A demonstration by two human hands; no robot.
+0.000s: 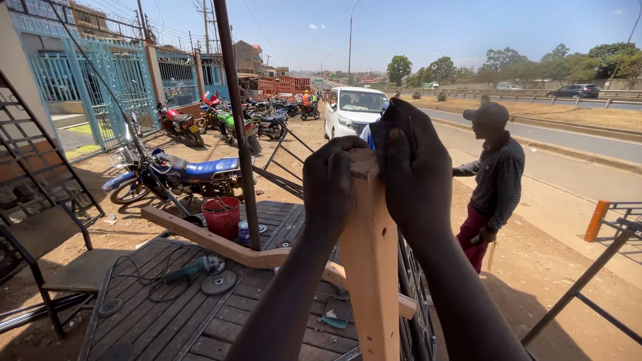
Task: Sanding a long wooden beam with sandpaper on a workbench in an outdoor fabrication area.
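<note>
An upright pale wooden post [370, 267] with small drilled holes rises in front of me. My left hand [329, 187] is wrapped around its top end from the left. My right hand [414, 177] presses a dark sheet, apparently sandpaper [380, 144], against the top right of the post. A second curved wooden piece [221, 244] lies across the metal panel behind the post.
A dark metal gate panel [167, 307] lies flat, carrying an angle grinder [190, 269], loose discs, a red basket [221, 217] and a small can [243, 232]. A steel pole [239, 127] stands behind. Parked motorcycles [174, 175], a white van [351, 110] and a standing person [493, 180] are nearby.
</note>
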